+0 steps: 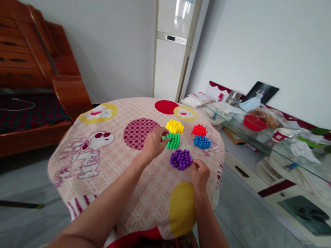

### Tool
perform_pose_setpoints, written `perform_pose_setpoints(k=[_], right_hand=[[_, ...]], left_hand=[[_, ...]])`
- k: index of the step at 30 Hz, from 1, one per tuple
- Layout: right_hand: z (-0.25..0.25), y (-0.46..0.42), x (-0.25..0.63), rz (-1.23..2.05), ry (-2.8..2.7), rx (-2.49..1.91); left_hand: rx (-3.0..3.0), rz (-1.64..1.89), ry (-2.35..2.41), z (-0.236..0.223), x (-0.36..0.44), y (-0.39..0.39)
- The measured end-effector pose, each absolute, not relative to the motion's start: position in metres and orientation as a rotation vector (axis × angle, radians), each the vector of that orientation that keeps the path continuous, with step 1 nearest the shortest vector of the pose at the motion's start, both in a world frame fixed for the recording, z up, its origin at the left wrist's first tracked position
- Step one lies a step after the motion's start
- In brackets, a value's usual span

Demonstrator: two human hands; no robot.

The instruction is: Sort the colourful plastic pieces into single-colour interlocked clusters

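Small plastic pegs stand upright in tight colour groups on the cloth-covered table. My left hand (155, 142) is at the left edge of the green pegs (173, 141), thumb and finger closed around a green one. My right hand (200, 173) is pinched at the right edge of the purple pegs (181, 159); what lies between its fingertips is too small to make out. The purple group is nearest to me and has a gap toward its left side. Behind the green group stand yellow pegs (175, 126). To the right are blue pegs (202, 142), with red pegs (200, 130) behind them.
A patterned tablecloth (112, 173) covers the round table. On the right, a glass-topped cabinet (284, 151) holds papers, a red bowl (254, 123) and a photo (260, 95). A wooden bench (17, 59) stands left, a white floor-standing appliance (170, 69) behind.
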State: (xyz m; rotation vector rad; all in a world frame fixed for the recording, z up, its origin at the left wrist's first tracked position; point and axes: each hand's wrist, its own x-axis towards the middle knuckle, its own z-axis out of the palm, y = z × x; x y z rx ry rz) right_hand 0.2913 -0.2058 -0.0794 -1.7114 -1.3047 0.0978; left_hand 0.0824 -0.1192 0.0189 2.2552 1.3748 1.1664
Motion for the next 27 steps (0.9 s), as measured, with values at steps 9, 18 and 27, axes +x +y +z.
perform_pose_setpoints(k=[9,18,27], right_hand=[[-0.083,-0.207,0.285,0.11,-1.231,-1.703],[-0.051,-0.161,0.373,-0.081,-0.911,-1.786],[-0.029,-0.075,0.312,0.375,-1.353,-1.763]], left_hand=[[1.968,0.907,1.708,-0.027,0.039,-0.064],[1.832,1.005,1.571,-0.052,0.03,-0.062],[1.888,0.951,1.58,-0.047,0.031,-0.063]])
